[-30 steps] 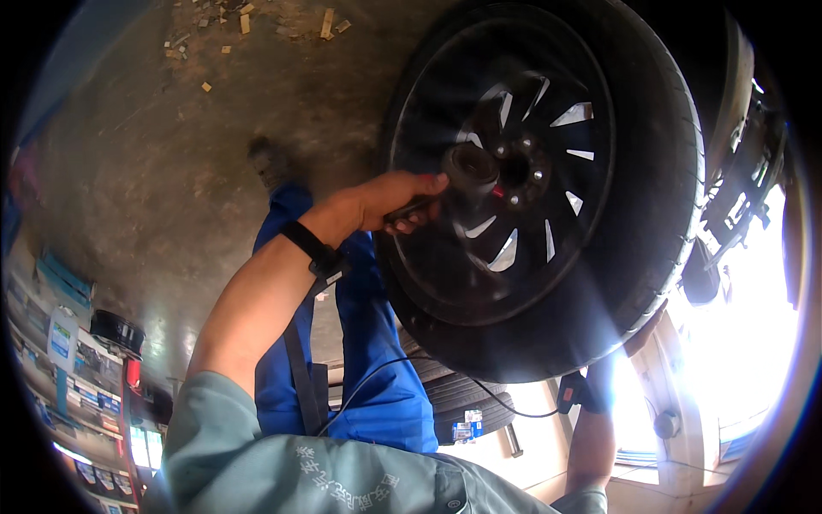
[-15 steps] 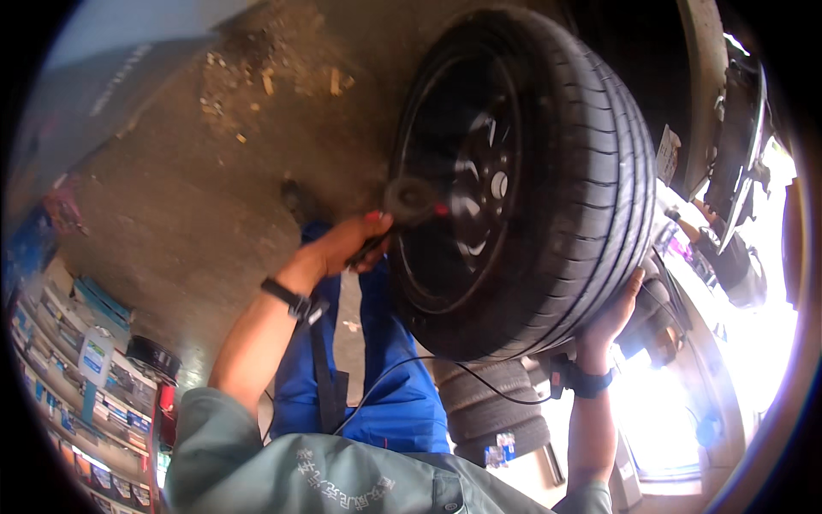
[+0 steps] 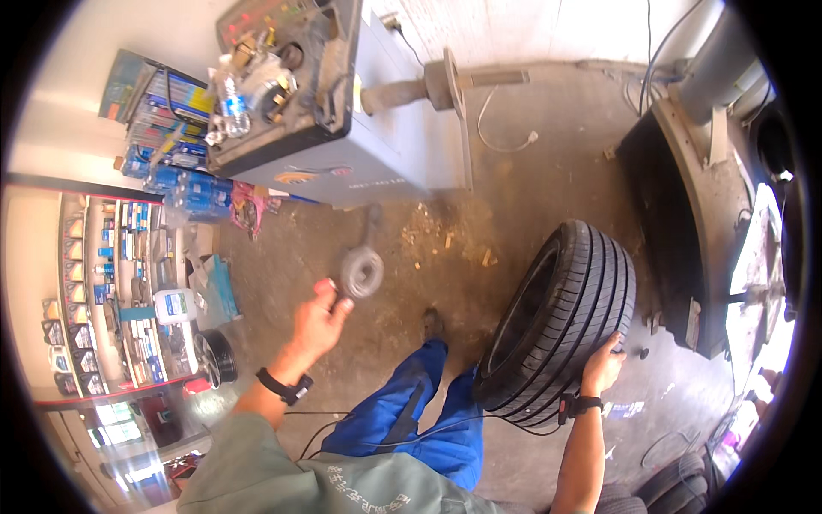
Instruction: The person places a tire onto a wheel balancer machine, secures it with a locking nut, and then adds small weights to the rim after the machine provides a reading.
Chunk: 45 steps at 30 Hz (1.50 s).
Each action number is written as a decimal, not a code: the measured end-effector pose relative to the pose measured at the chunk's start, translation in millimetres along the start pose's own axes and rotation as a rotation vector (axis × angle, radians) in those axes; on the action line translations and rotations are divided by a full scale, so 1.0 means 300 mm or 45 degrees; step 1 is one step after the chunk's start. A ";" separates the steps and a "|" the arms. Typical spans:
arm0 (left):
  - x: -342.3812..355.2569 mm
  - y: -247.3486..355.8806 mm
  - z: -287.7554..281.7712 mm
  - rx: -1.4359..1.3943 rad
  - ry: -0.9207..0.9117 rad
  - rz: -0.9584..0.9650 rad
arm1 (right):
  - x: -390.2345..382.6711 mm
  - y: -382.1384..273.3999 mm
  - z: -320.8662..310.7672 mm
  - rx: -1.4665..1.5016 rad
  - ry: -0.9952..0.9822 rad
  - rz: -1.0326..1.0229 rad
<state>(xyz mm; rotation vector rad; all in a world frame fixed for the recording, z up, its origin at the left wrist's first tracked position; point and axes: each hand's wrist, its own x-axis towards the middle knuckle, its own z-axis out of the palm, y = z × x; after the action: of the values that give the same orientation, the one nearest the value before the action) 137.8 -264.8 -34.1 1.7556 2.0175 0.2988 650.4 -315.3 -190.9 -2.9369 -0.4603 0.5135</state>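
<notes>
My left hand (image 3: 317,324) is closed on a wheel-balancer clamp nut (image 3: 361,272), a grey metal ring with handles, slightly blurred, held out over the floor. To the right, a car wheel (image 3: 591,300) with a black ribbed tyre leans in front of my legs, its dark rim side turned left. My right hand (image 3: 604,367) grips the tread at its near right side, with part of the fingers hidden. Whether the wheel's lower edge rests on the floor I cannot tell.
A grey wheel balancer (image 3: 342,176) with a cluttered top tray and a shaft (image 3: 398,94) stands ahead. Shelves of boxes (image 3: 133,283) line the left. Debris (image 3: 445,240) lies on the floor; a black-edged machine (image 3: 685,231) is at right. A cable (image 3: 445,422) crosses my legs.
The wheel, raised close in front of me before, is now lower and farther off. My left hand has drawn away from its rim with the clamp nut. The view has swung toward the balancer.
</notes>
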 end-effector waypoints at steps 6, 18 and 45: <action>0.434 -0.097 -0.391 0.636 0.837 0.197 | 0.051 -0.078 -0.017 0.025 -0.121 -0.099; 0.983 -0.376 -0.458 -1.117 0.512 -0.724 | 0.095 -0.107 -0.024 0.016 -0.103 -0.218; 0.403 0.295 0.602 -0.863 -0.933 -0.509 | 0.037 -0.098 -0.106 0.360 -0.256 0.125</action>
<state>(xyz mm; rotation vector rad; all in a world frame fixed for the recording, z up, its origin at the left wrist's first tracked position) 288.6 -154.5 -176.3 0.8391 1.4319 0.1450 663.4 -286.3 -159.5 -2.6570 -0.2404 0.8181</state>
